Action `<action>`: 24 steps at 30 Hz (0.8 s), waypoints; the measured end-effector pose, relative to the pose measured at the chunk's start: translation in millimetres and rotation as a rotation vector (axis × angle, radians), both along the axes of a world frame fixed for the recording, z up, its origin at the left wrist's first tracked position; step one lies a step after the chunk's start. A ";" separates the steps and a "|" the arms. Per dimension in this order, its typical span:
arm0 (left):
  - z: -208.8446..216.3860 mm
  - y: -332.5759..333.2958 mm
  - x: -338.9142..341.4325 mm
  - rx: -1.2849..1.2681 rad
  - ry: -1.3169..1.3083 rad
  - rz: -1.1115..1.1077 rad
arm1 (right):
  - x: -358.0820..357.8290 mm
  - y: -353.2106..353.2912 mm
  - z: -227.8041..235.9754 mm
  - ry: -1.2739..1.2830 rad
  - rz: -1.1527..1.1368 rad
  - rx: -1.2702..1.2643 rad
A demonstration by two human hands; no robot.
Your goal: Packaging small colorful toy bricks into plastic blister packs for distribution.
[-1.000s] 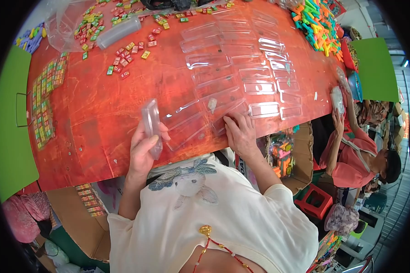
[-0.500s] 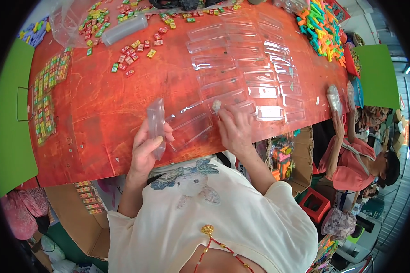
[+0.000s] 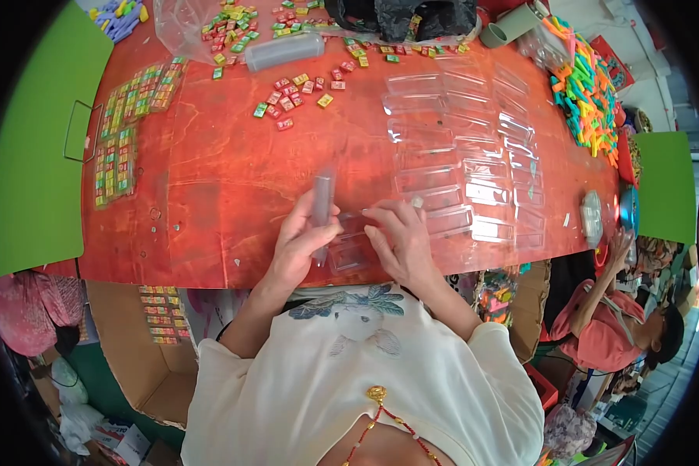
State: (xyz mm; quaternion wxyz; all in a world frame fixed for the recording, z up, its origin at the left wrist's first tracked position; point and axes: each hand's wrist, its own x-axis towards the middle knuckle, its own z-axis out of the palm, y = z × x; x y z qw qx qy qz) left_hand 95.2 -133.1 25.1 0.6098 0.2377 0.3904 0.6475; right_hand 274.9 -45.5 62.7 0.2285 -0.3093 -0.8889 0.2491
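Note:
My left hand (image 3: 293, 247) is closed around a narrow, upright stack of clear plastic trays (image 3: 323, 208), with the thumb pressed across its lower part. To its right, my right hand (image 3: 402, 241) is low over the table, thumb and index finger apart. Its fingertips are at the edge of a clear shallow tray (image 3: 355, 225); whether they touch it I cannot tell. Another clear tray (image 3: 351, 256) lies nearer to me, between the hands. Beyond the right hand, several rows of clear trays (image 3: 427, 159) lie side by side. A small pale piece (image 3: 417, 202) shows by the right hand's knuckles.
Small red, yellow and green blocks (image 3: 286, 101) lie scattered at the back. Filled packs (image 3: 116, 167) sit at the left near a green panel (image 3: 35, 155). A colourful pile of plastic pieces (image 3: 586, 97) stands far right. A co-worker (image 3: 602, 326) sits at the right.
The view has shifted, so the table appears further right. My right hand has come back from the tray rows toward the left hand, which still grips the stack. The co-worker's hand has left the clear pack.

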 end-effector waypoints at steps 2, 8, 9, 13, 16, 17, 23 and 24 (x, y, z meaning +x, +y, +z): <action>5.7 5.2 3.3 0.015 0.040 -0.023 | -12.7 7.3 10.2 0.167 0.010 -0.303; 23.0 18.2 5.6 0.008 0.235 0.019 | -39.7 13.9 -0.3 0.505 0.069 -0.971; 23.4 17.2 3.6 0.006 0.236 0.029 | -41.4 13.7 -0.5 0.547 0.062 -1.047; 17.9 14.9 -2.0 0.009 0.142 -0.005 | -44.2 15.5 -1.7 0.542 0.084 -1.037; 17.4 14.1 -3.4 -0.008 0.013 -0.032 | -44.6 18.2 -0.5 0.541 0.089 -1.094; 18.0 14.0 -3.6 -0.035 -0.045 -0.042 | -44.4 19.2 -1.3 0.551 0.092 -1.123; 19.2 13.5 -4.7 -0.055 -0.103 0.000 | -42.3 25.4 4.8 0.520 0.076 -1.155; 14.8 14.8 -8.8 -0.029 -0.190 0.041 | -40.8 28.8 8.6 0.497 0.040 -1.098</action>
